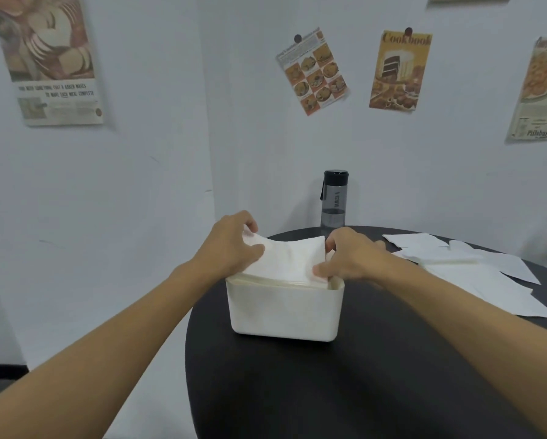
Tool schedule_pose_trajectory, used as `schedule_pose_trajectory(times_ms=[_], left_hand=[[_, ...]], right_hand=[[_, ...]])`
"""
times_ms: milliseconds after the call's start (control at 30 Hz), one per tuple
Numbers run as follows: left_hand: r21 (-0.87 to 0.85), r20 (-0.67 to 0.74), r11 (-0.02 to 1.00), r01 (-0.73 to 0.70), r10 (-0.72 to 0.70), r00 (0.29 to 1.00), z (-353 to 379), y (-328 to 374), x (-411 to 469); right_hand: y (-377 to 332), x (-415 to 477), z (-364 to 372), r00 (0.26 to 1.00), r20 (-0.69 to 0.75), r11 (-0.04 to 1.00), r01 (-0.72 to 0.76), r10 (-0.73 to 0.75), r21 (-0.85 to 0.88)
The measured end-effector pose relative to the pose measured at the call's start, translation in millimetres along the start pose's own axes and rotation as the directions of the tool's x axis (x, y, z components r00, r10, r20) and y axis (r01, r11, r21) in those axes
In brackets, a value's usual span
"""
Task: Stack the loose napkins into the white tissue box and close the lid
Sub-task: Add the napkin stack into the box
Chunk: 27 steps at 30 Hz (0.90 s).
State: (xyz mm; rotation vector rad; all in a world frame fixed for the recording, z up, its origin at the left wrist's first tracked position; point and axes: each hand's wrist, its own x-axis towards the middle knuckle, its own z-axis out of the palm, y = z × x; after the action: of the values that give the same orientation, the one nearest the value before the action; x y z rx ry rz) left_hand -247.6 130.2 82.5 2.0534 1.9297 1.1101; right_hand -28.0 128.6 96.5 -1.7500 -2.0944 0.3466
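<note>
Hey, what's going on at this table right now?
A person is packing napkins into the white box on the black table. The left grip and right grip each hold an edge of the top napkin, which sits tilted over a stack reaching the rim. More loose napkins lie spread out to the right, and a bottle stands behind. No lid is in view.

This looks like a small dining or break corner in a plain room. Two bare pale walls carry pinned vintage food prints, among them a Cookbook poster [399, 69] and a bread advert [49, 58]. A round black table [297, 391] holds a water bottle [334, 199], napkins [487, 274] and a white tissue box [285, 308].
</note>
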Motion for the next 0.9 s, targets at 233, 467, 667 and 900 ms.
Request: schedule_pose_trajectory(times_ms=[233,467,667,900], left_hand=[[-0.029,0.144,0.995,-0.095,0.098,0.985,2.0,-7.6,-9.9],[-0.005,0.278,0.999,-0.037,0.037,0.96,-3.0,-15.2,-14.3],[0.12,0.442,0.991,-0.058,-0.001,0.897,-6.0,-11.5,-3.1],[0.209,0.463,0.971,-0.117,0.007,0.886,-5.8,-10.5,0.9]], right_hand=[[-4.5,-4.5,7.1,0.99,-0.046,0.982,0.124,-0.131,-0.143],[10.2,5.8,14.9,0.976,0.174,0.987,0.146,-0.133,-0.063],[8.9,7.8,7.5,0.964,0.224,0.969,0.184,-0.145,-0.163],[8.1,6.9,9.8,0.961,0.245,0.984,0.157,-0.132,-0.084]])
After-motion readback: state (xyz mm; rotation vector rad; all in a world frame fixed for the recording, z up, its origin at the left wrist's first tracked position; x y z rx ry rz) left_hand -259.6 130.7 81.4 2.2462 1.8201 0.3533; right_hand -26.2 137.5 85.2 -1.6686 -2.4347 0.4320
